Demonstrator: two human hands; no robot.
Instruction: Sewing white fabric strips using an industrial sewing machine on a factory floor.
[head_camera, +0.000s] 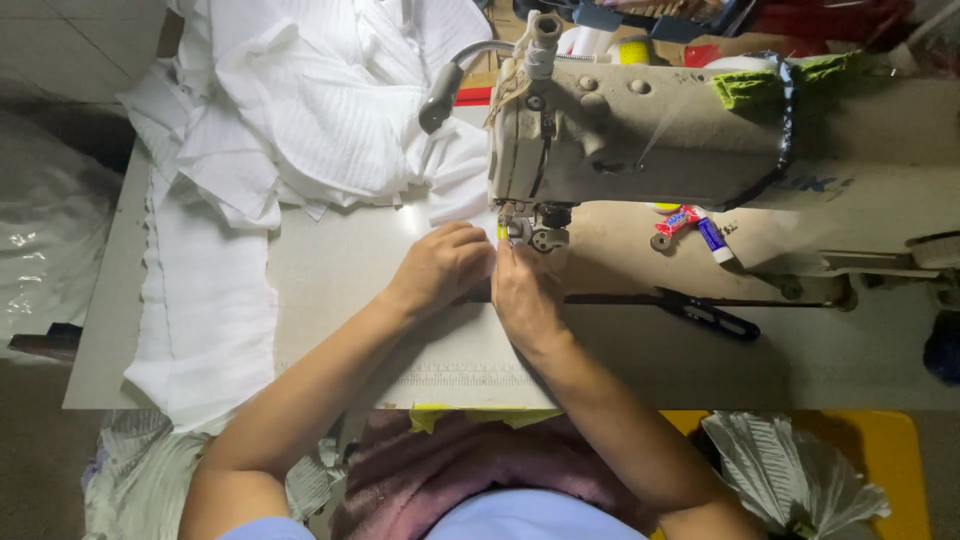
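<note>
Hands together: left hand (443, 266), right hand (524, 297) at presser foot (527, 232); fingertips, grip unclear

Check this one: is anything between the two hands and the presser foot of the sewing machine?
Nothing visible. The left hand and right hand sit together right at the presser foot; the black scissors lie off to the right on the table.

Bare forearms, pale blue short sleeves

The left hand (440, 268) and right hand (524, 298) are uncovered, with no rings, watch or gloves showing; both arms are bare to above the elbow, where light blue garment fabric begins at the frame's lower edge.
</note>
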